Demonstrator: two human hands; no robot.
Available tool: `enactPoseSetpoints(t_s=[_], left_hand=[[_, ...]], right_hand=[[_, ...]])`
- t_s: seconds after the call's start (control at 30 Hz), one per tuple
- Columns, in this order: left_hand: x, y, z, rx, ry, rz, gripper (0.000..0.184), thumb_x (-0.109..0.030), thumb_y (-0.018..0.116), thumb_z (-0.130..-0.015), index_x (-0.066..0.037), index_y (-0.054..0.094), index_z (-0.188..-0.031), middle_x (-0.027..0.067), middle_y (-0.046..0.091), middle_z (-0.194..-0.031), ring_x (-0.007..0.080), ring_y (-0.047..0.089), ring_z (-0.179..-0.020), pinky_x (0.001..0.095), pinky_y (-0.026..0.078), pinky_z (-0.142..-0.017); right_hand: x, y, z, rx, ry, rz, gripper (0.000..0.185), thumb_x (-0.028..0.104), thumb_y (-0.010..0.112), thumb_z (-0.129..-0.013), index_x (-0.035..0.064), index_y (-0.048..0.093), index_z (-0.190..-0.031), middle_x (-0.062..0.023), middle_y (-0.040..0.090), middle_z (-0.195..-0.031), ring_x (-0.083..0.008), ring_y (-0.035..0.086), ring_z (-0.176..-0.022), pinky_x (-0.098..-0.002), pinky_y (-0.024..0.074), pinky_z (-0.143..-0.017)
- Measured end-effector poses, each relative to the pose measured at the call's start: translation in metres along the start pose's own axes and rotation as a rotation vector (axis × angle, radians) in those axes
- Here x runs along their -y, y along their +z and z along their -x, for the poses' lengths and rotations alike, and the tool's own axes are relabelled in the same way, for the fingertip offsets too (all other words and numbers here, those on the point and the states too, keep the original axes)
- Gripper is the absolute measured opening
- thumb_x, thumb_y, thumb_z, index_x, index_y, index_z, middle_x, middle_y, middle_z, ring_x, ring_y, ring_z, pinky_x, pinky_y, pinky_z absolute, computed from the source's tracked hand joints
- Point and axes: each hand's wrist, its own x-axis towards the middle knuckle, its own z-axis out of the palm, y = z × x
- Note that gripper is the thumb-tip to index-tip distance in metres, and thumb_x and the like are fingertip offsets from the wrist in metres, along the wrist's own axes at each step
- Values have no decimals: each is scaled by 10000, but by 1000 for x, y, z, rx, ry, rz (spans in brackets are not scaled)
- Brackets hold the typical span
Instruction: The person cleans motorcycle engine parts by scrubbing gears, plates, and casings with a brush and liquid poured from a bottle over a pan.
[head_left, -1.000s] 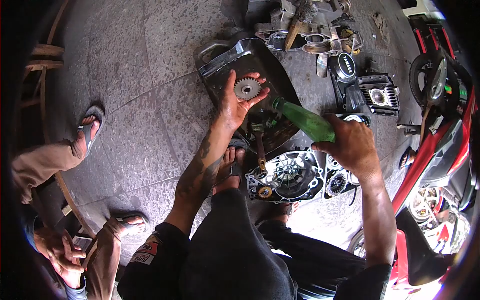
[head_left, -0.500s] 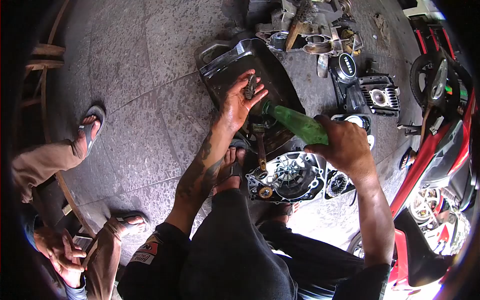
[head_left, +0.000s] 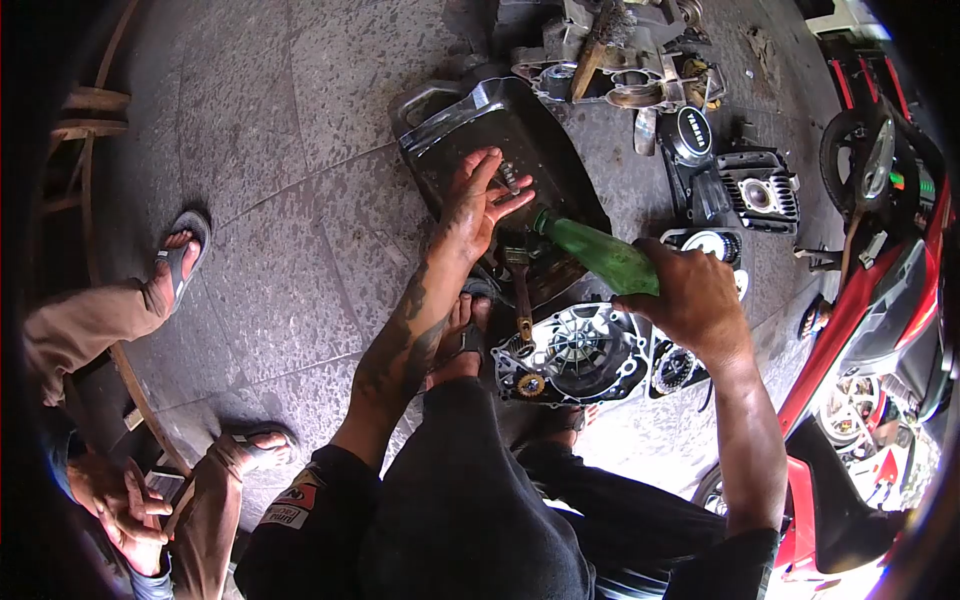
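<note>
Over the black tray [head_left: 440, 115], my left hand [head_left: 470, 212] holds a small toothed metal part [head_left: 510, 178], probably a gear, between thumb and fingers. My right hand [head_left: 695, 298] is wrapped round the base of a green bottle [head_left: 600, 250], tilted with its neck pointing at my left hand. The mouth of the bottle is a little right of my left fingers, over the tray. A brush [head_left: 521, 295] leans on the tray's near edge, just below the bottle neck. Whether liquid is flowing cannot be made out.
An engine cover [head_left: 585, 350] lies in front of my feet. Beyond the tray are greasy engine castings [head_left: 640, 75], a YAMAHA cover [head_left: 692, 133] and a finned cylinder part [head_left: 760, 193]. A red motorcycle [head_left: 850, 330] stands at right. Another person's hands [head_left: 125, 505] and sandalled foot [head_left: 180, 255] are at left.
My left hand has turned and its fingers have shifted, so the metal part shows at a different angle. The bottle has moved slightly right and down.
</note>
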Motion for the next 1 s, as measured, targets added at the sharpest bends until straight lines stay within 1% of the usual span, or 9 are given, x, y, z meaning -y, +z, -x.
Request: enactPoseSetpoints(t_s=[0.07,0.13,0.17,0.23,0.53,0.6,0.83,0.9,1.0], left_hand=[[1,-3,-1,22,-6,19,394,-272,571,-918,-53,437,-1216,97,524,-1021,333,621,-928,513,537,-842],[2,-8,-4,86,-89,129,434,-360,463,-950,-36,440,-1236,142,558,-1092,376,620,-953,520,517,-868],[3,-11,-5,85,-90,128,434,-360,463,-950,-36,440,-1236,142,558,-1092,376,620,-953,520,517,-868],[2,-10,-3,169,-99,50,494,-392,344,-970,-15,451,-1271,166,560,-1206,380,580,-1076,471,474,-951],[-3,-7,-2,167,-110,-75,482,-337,335,-935,17,586,-1143,163,636,-1086,263,619,-987,371,486,-890],[-3,-9,-4,182,-110,-33,483,-340,337,-936,15,583,-1152,157,636,-1090,256,618,-977,370,487,-889],[-1,-4,-3,151,-95,-13,476,-334,333,-955,13,572,-1177,135,629,-1119,238,611,-998,354,475,-909],[0,-2,-2,137,-74,-16,462,-326,342,-955,11,580,-1163,126,628,-1125,231,610,-1007,351,472,-912],[-1,-2,-1,144,-31,-40,428,-309,365,-949,3,601,-1122,110,629,-1131,216,605,-1026,346,469,-912]], right_hand=[[-1,1,0,-2,-2,-6,526,368,798,-651,101,630,-1072,-137,679,-764,-327,668,-724,-438,509,-670],[-1,1,0,-5,-2,-14,526,369,799,-650,101,630,-1070,-137,678,-760,-326,667,-722,-438,508,-667],[0,-1,0,-2,-10,-25,480,372,786,-678,112,634,-1052,-138,674,-746,-306,673,-721,-421,519,-670],[2,-3,0,-1,-17,-36,435,376,773,-706,123,637,-1033,-138,671,-733,-286,680,-719,-404,530,-673],[0,-4,-1,-55,-15,-8,429,369,774,-704,117,630,-1020,-129,672,-737,-291,675,-710,-406,527,-682],[-3,-1,0,24,20,5,548,396,791,-656,115,617,-1094,-139,679,-773,-331,666,-746,-440,511,-691],[2,2,2,18,21,-62,533,389,788,-662,119,619,-1089,-136,682,-791,-329,666,-753,-444,510,-688],[2,-3,1,-59,-27,-27,454,381,772,-705,125,621,-1049,-126,668,-718,-297,678,-719,-406,533,-663],[0,-4,-2,-71,-33,-24,454,378,771,-707,123,619,-1050,-127,669,-721,-295,678,-722,-405,531,-669]])
